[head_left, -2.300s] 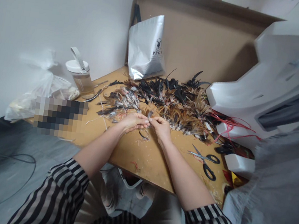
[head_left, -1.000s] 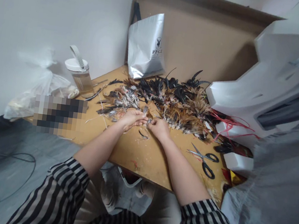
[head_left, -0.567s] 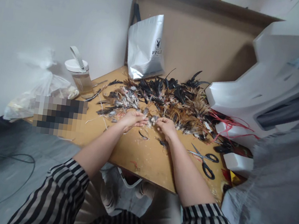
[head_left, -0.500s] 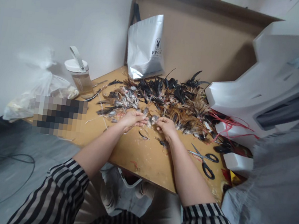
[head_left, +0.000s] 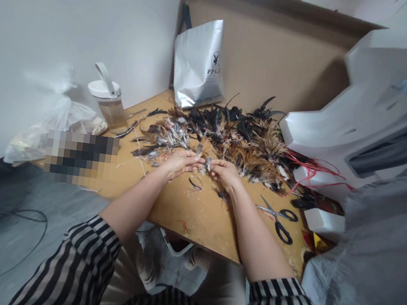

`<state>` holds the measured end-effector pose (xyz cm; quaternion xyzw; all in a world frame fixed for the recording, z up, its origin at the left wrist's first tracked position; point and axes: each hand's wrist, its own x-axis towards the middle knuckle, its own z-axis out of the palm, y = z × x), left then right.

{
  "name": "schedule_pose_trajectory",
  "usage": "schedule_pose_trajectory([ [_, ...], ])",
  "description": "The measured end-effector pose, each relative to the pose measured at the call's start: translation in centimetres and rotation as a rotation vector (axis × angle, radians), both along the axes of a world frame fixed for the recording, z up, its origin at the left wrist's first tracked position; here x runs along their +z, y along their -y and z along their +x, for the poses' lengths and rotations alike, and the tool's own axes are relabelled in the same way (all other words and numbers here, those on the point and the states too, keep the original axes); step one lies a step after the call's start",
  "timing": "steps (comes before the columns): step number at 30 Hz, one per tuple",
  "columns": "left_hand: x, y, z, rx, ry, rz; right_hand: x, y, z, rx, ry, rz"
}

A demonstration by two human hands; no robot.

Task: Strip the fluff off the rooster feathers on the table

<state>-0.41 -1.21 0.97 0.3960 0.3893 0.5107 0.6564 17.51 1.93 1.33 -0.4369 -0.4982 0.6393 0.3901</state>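
My left hand (head_left: 183, 164) is closed in a pinch on a small feather (head_left: 200, 149) whose tip sticks up above the fingers. Close on its right, my right hand (head_left: 225, 172) pinches a small greyish feather tuft (head_left: 207, 164). The fingertips of both hands nearly meet just in front of a wide heap of brown, black and white feathers (head_left: 241, 150). Below the hands a dark loose feather (head_left: 195, 185) lies on the wooden table (head_left: 181, 209), and another dark feather (head_left: 220, 194) lies beside my right wrist.
Black-handled scissors (head_left: 279, 218) lie open right of my right forearm. Red strings (head_left: 313, 169) hang near white foam (head_left: 315, 127). A silver bag (head_left: 198, 66) stands behind the heap. To the left are a lidded bottle (head_left: 110, 105) and a plastic bag (head_left: 53, 123).
My right fingertips have shifted slightly left, closer to my left hand. Both hands keep their pinch, and the things on the table lie as before.
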Motion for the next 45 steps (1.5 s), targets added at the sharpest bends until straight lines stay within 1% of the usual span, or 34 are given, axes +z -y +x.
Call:
schedule_pose_trajectory([
  [3,-0.1,0.0,0.0,0.005,-0.001,-0.025,0.5,0.2,-0.1,0.003,-0.116,-0.046],
  [6,-0.3,-0.2,0.1,-0.003,0.017,-0.034,0.5,0.6,-0.7,-0.029,-0.175,-0.018],
  [12,-0.4,-0.1,0.3,-0.052,0.046,-0.044,-0.1,1.2,-2.3,-0.119,-0.161,0.087],
  [18,0.0,0.2,0.5,-0.045,0.03,-0.077,-0.1,1.6,-2.9,-0.217,-0.096,0.126],
  [23,0.1,0.2,0.6,-0.021,0.021,-0.07,0.0,1.9,-3.1,-0.192,-0.084,0.148],
  [28,0.3,0.2,0.5,0.0,-0.001,-0.07,0.3,1.9,-2.8,-0.094,-0.101,0.171],
  [30,0.3,0.2,0.5,-0.002,0.004,-0.073,0.5,1.8,-2.7,-0.075,-0.098,0.18],
  [36,0.3,0.2,0.5,-0.005,0.018,-0.076,0.3,1.7,-2.4,-0.136,-0.026,0.202],
  [45,0.1,0.2,0.5,-0.061,-0.032,-0.04,0.0,1.6,-2.7,-0.152,-0.024,0.222],
])
